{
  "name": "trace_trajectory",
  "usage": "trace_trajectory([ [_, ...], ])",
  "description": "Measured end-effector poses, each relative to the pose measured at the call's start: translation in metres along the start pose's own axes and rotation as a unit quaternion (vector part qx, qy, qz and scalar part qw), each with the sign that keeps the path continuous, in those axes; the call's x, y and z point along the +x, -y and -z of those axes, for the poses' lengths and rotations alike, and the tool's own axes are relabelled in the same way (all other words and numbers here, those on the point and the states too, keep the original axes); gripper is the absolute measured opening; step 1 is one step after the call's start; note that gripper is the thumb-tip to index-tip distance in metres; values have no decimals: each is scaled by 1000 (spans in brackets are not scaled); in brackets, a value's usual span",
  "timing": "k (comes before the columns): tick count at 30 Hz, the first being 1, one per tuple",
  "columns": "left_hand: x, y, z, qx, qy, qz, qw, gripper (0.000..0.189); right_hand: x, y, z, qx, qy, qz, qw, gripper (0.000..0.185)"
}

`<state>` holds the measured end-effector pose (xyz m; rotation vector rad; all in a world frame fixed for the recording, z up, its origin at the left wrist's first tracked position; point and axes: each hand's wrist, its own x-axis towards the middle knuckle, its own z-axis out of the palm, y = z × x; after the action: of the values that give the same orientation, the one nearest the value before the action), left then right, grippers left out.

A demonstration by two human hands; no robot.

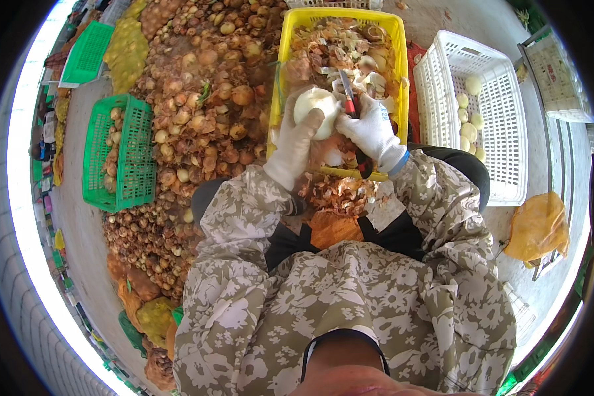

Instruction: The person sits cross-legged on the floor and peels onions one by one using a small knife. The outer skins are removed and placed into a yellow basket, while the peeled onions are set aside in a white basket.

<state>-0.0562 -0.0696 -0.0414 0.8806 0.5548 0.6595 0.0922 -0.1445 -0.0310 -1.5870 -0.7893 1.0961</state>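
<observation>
My left hand (293, 141), in a pale glove, holds a large peeled white onion (316, 110) over a yellow plastic crate (402, 54). The thumb lies across the onion's face. In a white knitted glove, my right hand (369, 126) grips a knife with a red and black handle (349, 106); its blade (345, 81) points away from me, just right of the onion. Loose onion skins (326, 52) fill much of the crate beneath both hands. More dry skins (339, 194) lie between my knees at the crate's near edge.
A heap of unpeeled onions (203, 99) spreads along the left, with a green basket (119, 198) holding some onions beside it. At the right stands a white plastic crate (507, 148) with several peeled onions (469, 131) inside. An orange mesh bag (538, 227) sits below it.
</observation>
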Motion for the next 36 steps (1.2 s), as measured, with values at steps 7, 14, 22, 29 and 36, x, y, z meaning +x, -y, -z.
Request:
trace_trajectory([
  [7, 14, -1, 16, -54, 66, 48, 995, 71, 10, -10, 4, 109, -55, 32, 992, 23],
  [14, 9, 6, 13, 104, -81, 51, 990, 76, 17, -20, 2, -93, -48, 50, 993, 42],
  [22, 10, 7, 10, 66, -49, 51, 995, 85, 17, -23, 5, -84, -11, 38, 996, 38],
  [29, 18, 11, 25, -27, 71, 21, 997, 82, 18, -22, 5, -3, -91, 78, 993, 24],
  [36, 19, 14, 36, -67, -25, 106, 992, 56, 22, -27, -3, -130, -55, 135, 981, 26],
])
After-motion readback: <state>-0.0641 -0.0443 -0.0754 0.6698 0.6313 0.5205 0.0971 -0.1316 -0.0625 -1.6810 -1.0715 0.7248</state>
